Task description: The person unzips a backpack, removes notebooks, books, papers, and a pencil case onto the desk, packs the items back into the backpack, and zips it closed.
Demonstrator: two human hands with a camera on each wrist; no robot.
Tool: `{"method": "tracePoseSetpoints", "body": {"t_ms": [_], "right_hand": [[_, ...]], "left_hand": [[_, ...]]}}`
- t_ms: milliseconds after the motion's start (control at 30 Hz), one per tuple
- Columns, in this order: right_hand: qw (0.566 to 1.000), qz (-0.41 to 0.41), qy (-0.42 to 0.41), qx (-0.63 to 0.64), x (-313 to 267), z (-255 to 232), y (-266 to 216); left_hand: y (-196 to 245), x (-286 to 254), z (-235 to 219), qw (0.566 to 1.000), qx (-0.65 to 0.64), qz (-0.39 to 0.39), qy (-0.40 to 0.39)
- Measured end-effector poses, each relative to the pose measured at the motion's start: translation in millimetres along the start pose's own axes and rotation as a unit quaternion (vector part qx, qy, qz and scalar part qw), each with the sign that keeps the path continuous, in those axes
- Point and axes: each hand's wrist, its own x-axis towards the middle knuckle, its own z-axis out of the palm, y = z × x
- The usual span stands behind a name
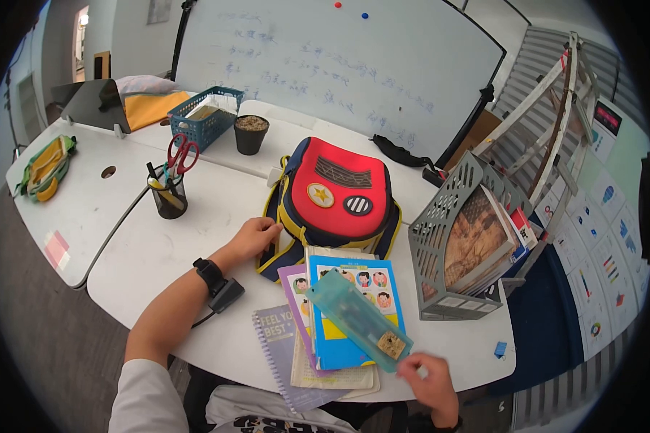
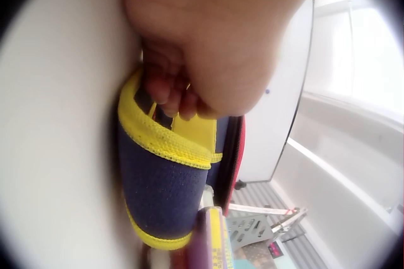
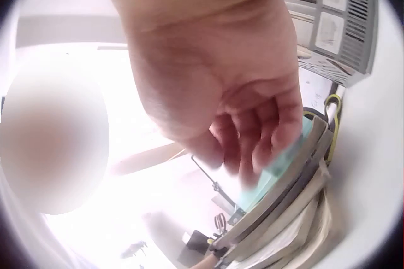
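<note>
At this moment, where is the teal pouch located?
In the head view, just right of centre, the teal pouch lies diagonally over the blue book, in front of the red backpack, its lower end by the right hand.

Bright light on the table (image 1: 133,270) — the head view bowing towards black corners — while white glare swamps the right wrist view's lower left, and the left wrist view looks soft.

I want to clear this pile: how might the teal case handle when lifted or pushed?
The teal case is probably light, since its translucent shell looks thin. The end near the right hand may feel heavier, as a tan block shows there. Pushed, it might tip, since that end juts past the blue book.
</note>
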Motion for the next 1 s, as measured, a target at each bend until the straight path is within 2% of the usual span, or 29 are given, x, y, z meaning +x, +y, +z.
{"method": "tracePoseSetpoints", "body": {"t_ms": [33, 67, 133, 167, 233, 467, 533, 567, 600, 633, 700, 733, 833, 867, 900, 933, 1000], "right_hand": [[0.991, -0.01, 0.132, -0.03, 9, -4, -5], [0.991, -0.013, 0.131, -0.031, 20, -4, -16], [0.946, -0.095, 0.26, -0.171, 41, 3, -38], [0.946, -0.097, 0.261, -0.168, 49, 8, -40], [0.935, -0.164, 0.214, -0.229, 61, 16, -39], [0.943, -0.128, 0.193, -0.24, 52, 10, -49], [0.937, -0.095, 0.138, -0.307, 37, 3, -60], [0.938, -0.097, 0.144, -0.299, 34, 1, -61], [0.935, -0.105, 0.132, -0.313, 32, 0, -60], [0.931, -0.111, 0.12, -0.325, 30, 0, -57], [0.93, -0.125, 0.126, -0.321, 31, -3, -51], [0.926, -0.14, 0.124, -0.328, 32, -4, -49], [0.935, -0.129, 0.14, -0.3, 34, -7, -51], [0.933, -0.128, 0.14, -0.307, 35, -10, -53], [0.947, -0.119, 0.15, -0.257, 37, -12, -56], [0.96, -0.109, 0.157, -0.205, 38, -14, -57], [0.957, -0.12, 0.175, -0.196, 45, -22, -58]], "left_hand": [[-1, 1, 0, 1.0, 0.0, 0.0, 0.002], [-3, 2, 0, 1.0, -0.001, 0.0, 0.0], [-6, 4, 0, 1.0, 0.001, -0.002, -0.001], [-8, 5, -1, 1.0, 0.0, 0.006, -0.003], [-6, 3, -1, 1.0, 0.001, 0.011, -0.007], [16, -8, 2, 1.0, -0.008, -0.001, 0.012], [20, -10, 1, 1.0, -0.001, 0.007, 0.029], [23, -11, 1, 0.985, 0.076, 0.133, 0.074], [28, -10, 1, 0.948, 0.151, 0.258, 0.114], [40, -13, 2, 0.946, 0.16, 0.26, 0.107], [70, -21, 6, 0.844, 0.37, 0.368, 0.128], [72, -15, 7, 0.811, 0.405, 0.4, 0.136], [83, 3, 9, 0.799, 0.442, 0.394, 0.106], [89, 6, 12, 0.804, 0.414, 0.411, 0.118], [95, 10, 14, 0.807, 0.408, 0.41, 0.121], [101, 13, 14, 0.817, 0.372, 0.41, 0.16], [112, 20, 15, 0.836, 0.278, 0.412, 0.234]]}}
